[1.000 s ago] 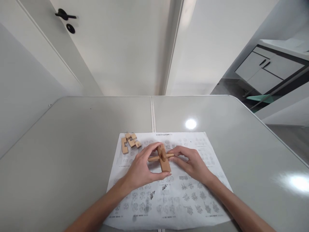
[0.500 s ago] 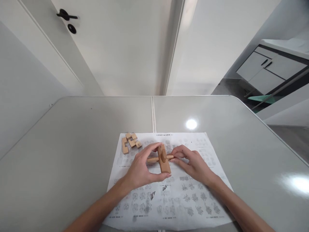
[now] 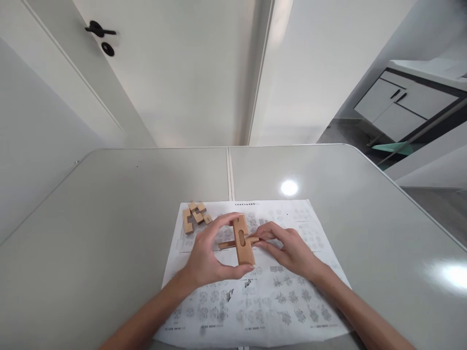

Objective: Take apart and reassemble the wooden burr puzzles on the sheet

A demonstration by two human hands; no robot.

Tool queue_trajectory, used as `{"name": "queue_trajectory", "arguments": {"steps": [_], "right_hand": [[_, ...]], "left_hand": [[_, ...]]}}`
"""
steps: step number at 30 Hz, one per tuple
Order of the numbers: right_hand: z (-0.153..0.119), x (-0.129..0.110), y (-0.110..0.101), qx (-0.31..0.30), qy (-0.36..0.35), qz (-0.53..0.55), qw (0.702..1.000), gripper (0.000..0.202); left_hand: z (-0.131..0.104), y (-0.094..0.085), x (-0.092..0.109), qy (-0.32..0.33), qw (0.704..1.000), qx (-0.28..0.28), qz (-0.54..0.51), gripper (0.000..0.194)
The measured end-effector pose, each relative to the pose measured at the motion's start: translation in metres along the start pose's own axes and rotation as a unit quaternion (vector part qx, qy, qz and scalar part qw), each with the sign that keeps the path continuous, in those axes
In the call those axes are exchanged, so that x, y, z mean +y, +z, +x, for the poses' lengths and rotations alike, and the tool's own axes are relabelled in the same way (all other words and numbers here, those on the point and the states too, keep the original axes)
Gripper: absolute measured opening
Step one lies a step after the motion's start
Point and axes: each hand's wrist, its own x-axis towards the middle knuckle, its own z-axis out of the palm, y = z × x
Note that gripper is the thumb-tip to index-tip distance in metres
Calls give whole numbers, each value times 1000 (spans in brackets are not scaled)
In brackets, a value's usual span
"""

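Note:
My left hand [image 3: 206,255] holds a wooden puzzle block [image 3: 245,255] above the printed sheet, thumb at its lower end and fingers at its upper end. An oval slot shows in the block's face, with wood visible inside it. A thin wooden bar [image 3: 226,245] sticks out on the block's left, and a tapered wooden end shows on its right. My right hand [image 3: 290,247] pinches that right end between thumb and fingers. Whether both ends belong to one bar is hidden by the block. Several notched wooden pieces [image 3: 188,222] lie beyond my left hand.
Under my hands, a white paper sheet [image 3: 204,316] with printed diagrams and some torn spots lies on a grey table [image 3: 91,233]. A seam crosses the tabletop. Past the far edge stands a white door [image 3: 175,73]; a cabinet [image 3: 412,102] is at right.
The block has tilted and shifted slightly left in my left hand. The wooden part that stood out from its face now looks level with the slot. Both hands keep their grip.

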Motion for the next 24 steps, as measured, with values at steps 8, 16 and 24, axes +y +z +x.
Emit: {"name": "queue_trajectory", "arguments": {"steps": [8, 16, 24], "right_hand": [[1, 1, 0, -1, 0, -7, 1000, 8], [1, 0, 0, -1, 16, 5, 1000, 5], [0, 1, 1, -4, 21, 5, 1000, 8]], "left_hand": [[8, -26, -8, 22, 993, 104, 47, 77], [16, -40, -31, -88, 969, 88, 214, 75], [15, -36, -49, -76, 949, 6, 306, 76]]}}
